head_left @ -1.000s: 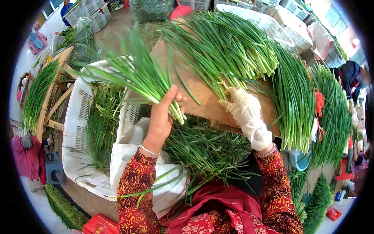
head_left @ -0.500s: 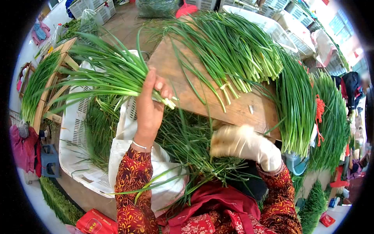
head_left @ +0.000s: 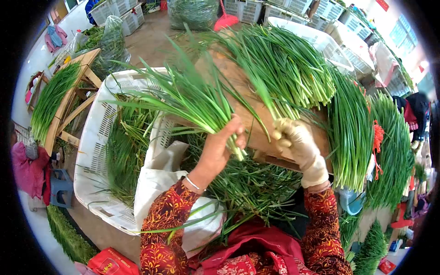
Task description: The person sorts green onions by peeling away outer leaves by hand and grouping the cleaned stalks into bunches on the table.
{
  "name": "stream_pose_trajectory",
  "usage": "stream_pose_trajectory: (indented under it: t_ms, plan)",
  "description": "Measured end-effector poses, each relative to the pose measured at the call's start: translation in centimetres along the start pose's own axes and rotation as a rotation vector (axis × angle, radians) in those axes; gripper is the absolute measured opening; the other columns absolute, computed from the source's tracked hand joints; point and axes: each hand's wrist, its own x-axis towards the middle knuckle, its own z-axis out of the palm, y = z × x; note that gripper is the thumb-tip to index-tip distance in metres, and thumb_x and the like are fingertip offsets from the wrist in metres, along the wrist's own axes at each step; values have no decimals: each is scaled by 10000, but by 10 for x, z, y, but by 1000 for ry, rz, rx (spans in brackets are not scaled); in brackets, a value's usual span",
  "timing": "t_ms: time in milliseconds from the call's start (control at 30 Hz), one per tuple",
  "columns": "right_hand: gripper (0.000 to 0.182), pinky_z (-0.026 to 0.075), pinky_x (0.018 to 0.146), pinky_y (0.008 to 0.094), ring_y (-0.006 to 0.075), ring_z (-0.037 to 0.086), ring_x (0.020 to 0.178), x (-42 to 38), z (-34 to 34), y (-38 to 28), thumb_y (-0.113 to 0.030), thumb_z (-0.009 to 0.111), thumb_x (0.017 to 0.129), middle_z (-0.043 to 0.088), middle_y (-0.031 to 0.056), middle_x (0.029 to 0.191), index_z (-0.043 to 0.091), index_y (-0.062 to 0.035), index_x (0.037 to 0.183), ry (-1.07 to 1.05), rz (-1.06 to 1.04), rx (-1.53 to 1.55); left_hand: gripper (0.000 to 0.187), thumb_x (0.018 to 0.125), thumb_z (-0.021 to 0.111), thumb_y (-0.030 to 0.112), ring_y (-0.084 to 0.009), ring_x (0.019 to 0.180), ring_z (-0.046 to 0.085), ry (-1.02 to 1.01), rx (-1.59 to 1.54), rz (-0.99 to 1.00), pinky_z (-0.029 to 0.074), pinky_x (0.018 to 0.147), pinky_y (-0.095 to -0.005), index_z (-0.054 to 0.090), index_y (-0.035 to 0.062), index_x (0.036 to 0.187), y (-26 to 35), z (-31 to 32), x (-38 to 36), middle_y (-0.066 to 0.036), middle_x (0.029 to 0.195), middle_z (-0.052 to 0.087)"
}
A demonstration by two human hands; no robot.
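Observation:
My bare left hand (head_left: 219, 145) is closed round a bunch of garlic chives (head_left: 195, 103), pale stalk ends poking out below the fingers and leaves fanning up to the left. On my right hand (head_left: 300, 145) is a cream glove. Its fingers pinch the pale lower ends of a few chives (head_left: 265, 91), at the near edge of the wooden board (head_left: 318, 137). A large pile of chives (head_left: 298, 68) lies across the board beyond that hand, stalk ends toward the lower right. Loose green leaves (head_left: 256, 183) cover the space below both hands.
At left stands a white plastic crate (head_left: 91, 142) with green trimmings inside, a white sack (head_left: 153, 188) against its side. Long chive bundles (head_left: 350, 137) and red ties (head_left: 377, 137) flank the board's right side. A wooden rack (head_left: 64, 114) and a blue stool (head_left: 60, 185) stand farther left.
My left hand has moved right and down with its bunch, nearer the board. My right hand has risen from below the board's edge and now grips a few chives there.

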Motion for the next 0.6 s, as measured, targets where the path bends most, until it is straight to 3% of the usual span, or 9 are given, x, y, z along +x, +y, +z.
stream_pose_trajectory:
  t_ms: [167,267,333,467,600]
  plan:
    - [188,328,481,185,56,396,495,-9,22,19,-228,538,863,548,3,673,536,-41,891,-37,38,89,195,808,611,160,-108,568,517,69,62,-14,437,502,-249,512,59,943,-4,3,-3,-25,791,562]
    - [188,318,475,174,46,401,502,-13,30,19,-237,547,860,547,-4,671,536,-50,881,-4,35,-14,176,807,613,155,-106,571,518,-8,92,-12,439,503,-250,519,61,922,-11,-10,4,-21,777,561]
    - [176,310,475,161,39,406,508,-16,38,22,-231,539,864,545,-8,668,535,-55,870,57,-1,-133,167,802,618,144,-98,574,518,77,113,2,441,508,-246,527,61,915,-10,-2,1,-13,747,554]
    - [162,319,485,158,30,403,518,-17,48,27,-184,524,869,550,-6,673,549,-30,912,79,-24,-295,227,821,605,183,-97,583,511,40,167,-27,451,519,-268,498,74,988,-15,-12,2,-3,774,533]
    - [184,383,515,179,26,468,586,-18,47,33,-167,550,852,576,17,692,558,-27,970,95,-119,-547,253,831,590,198,-103,686,540,-1,196,-44,470,582,-260,494,65,1025,-10,-8,-2,-3,799,539]
